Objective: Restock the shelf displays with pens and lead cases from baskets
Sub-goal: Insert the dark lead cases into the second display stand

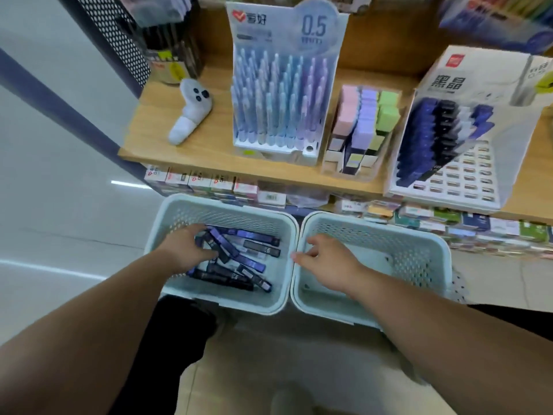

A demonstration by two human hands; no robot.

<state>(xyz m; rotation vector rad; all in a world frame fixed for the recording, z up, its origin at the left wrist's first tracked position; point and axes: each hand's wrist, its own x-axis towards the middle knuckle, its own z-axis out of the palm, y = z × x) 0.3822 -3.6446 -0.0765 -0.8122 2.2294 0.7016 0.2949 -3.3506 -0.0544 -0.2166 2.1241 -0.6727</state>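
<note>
At lower centre, the left hand (pixel 185 247) curls round dark blue and black slim lead cases (pixel 254 265) heaped in the left pale green perforated plastic basket (pixel 254 308). The right hand (pixel 329 262) hovers over the matching right basket (pixel 413 259), fingers loosely spread. Farther up, a white cardboard display of pastel pens (pixel 281 109) stands on the wooden shelf (pixel 149 136).

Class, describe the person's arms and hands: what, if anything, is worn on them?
Both forearms are bare, with no sleeves in view. The left hand and the right hand wear no gloves, and no ring, watch or bracelet shows.
</note>
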